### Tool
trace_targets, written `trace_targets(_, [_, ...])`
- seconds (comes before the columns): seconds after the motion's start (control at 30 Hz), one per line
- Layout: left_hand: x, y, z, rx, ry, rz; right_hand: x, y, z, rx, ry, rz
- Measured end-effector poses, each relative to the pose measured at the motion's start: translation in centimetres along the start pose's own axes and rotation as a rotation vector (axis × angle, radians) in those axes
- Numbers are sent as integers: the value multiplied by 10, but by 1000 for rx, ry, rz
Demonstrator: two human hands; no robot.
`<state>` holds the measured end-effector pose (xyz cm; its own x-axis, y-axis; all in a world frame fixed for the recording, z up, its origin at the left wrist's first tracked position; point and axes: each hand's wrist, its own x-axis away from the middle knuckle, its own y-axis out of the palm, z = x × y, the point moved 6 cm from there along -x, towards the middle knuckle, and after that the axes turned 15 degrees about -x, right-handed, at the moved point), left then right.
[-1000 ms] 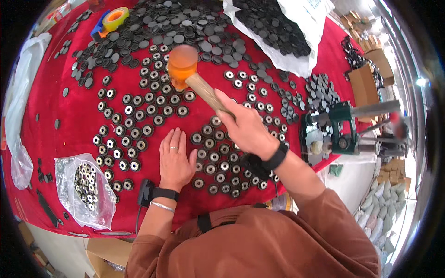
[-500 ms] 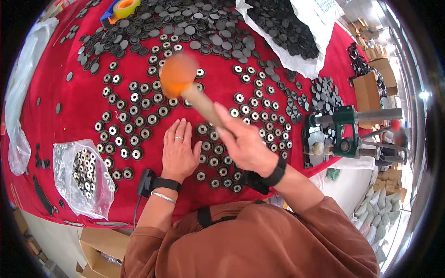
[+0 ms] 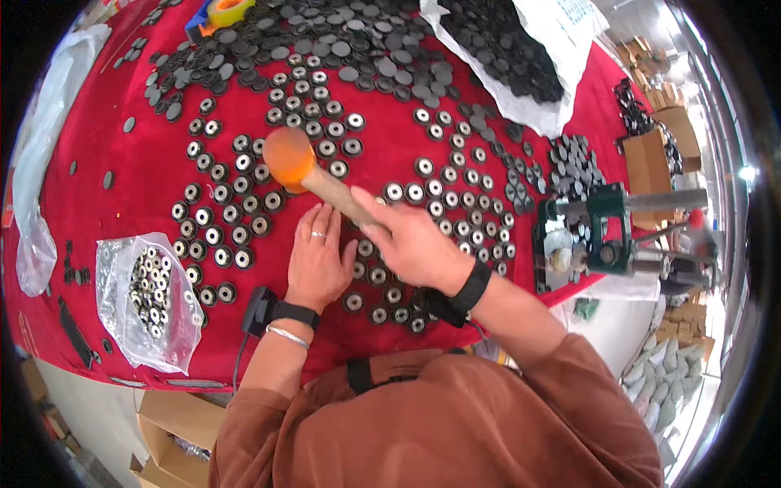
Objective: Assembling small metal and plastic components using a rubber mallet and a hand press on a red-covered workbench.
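My right hand (image 3: 419, 244) is wrapped round the pale wooden handle of a mallet (image 3: 289, 159). The mallet has an orange, see-through head, a little blurred, held over the metal-and-black rings beyond my left fingertips. My left hand (image 3: 320, 259) rests palm down on the red cloth (image 3: 77, 220), fingers stretched forward and a ring on one of them. Many small rings with metal centres and black rims (image 3: 242, 163) stand in loose clusters on both sides of my hands. Some rings lie partly hidden under my right hand and forearm.
Dark flat discs (image 3: 350, 49) are heaped at the far side, beside a white sack (image 3: 549, 114) of black parts. A clear bag (image 3: 175, 346) of metal pieces lies at left. On the right stands a green hand press (image 3: 606, 232). Orange tape (image 3: 228, 11) sits at the far left.
The mallet has come down and to the left, its head now nearer my left fingertips. My right hand has shifted slightly left with it. My left hand stays on the cloth.
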<state>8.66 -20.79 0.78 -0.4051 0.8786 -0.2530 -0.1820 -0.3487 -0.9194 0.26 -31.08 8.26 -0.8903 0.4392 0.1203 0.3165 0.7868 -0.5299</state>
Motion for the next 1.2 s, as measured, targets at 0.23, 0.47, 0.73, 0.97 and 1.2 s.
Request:
trace_targets(0.23, [-6, -19, 0, -41, -117, 80, 52, -81, -8, -175, -15, 223])
trace_targets(0.47, [-46, -16, -29, -315, -325, -32, 80, -118, 13, -289, 343, 341])
trace_targets(0.73, [-57, -31, -57, -172, -307, -32, 90, -110, 26, -281, 249, 304])
trace_targets(0.97, [-28, -46, -57, 592, -432, 176, 91, -106, 31, -298, 232, 310])
trace_targets(1.2, [-25, -34, -54, 852, -443, 176, 94, -97, 36, -324, 266, 285])
